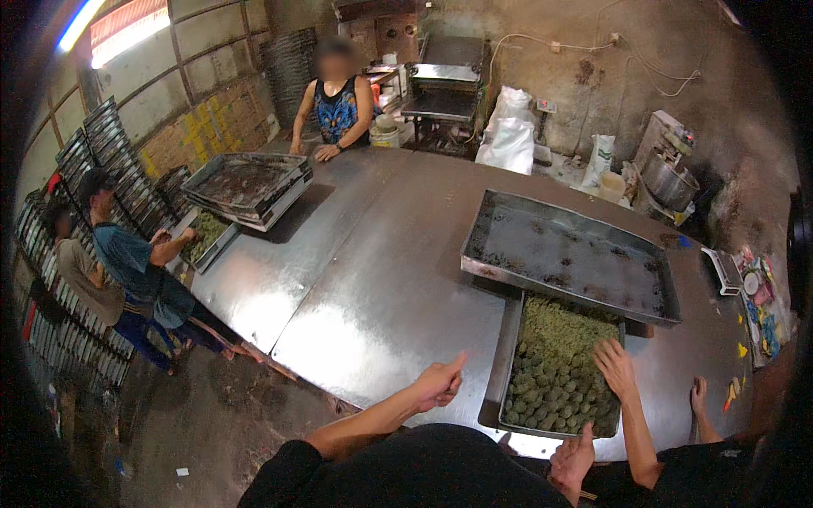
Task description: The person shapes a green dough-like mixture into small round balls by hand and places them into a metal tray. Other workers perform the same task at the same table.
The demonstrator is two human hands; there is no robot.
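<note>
My left hand point(438, 384) is over the metal-topped table, left of the deep metal tray point(503, 374), with its fingers curled, one digit pointing out and nothing visible in it. My right hand point(571, 454) is at the tray's near edge, fingers curled and thumb up, nothing seen in it. The tray holds round green balls point(549, 397) in its near part and loose green crumbly material point(565, 324) in its far part. A co-worker's hand point(613, 365) reaches over the tray's right side; that person's other hand point(698, 397) rests near the table edge.
A large, dark-stained empty tray point(571, 254) overlaps the filled tray's far end. Stacked trays point(248, 184) stand at the far left of the table point(381, 254). One person point(340, 111) stands beyond them; two more people are at left. A mixer point(670, 181) stands by the wall.
</note>
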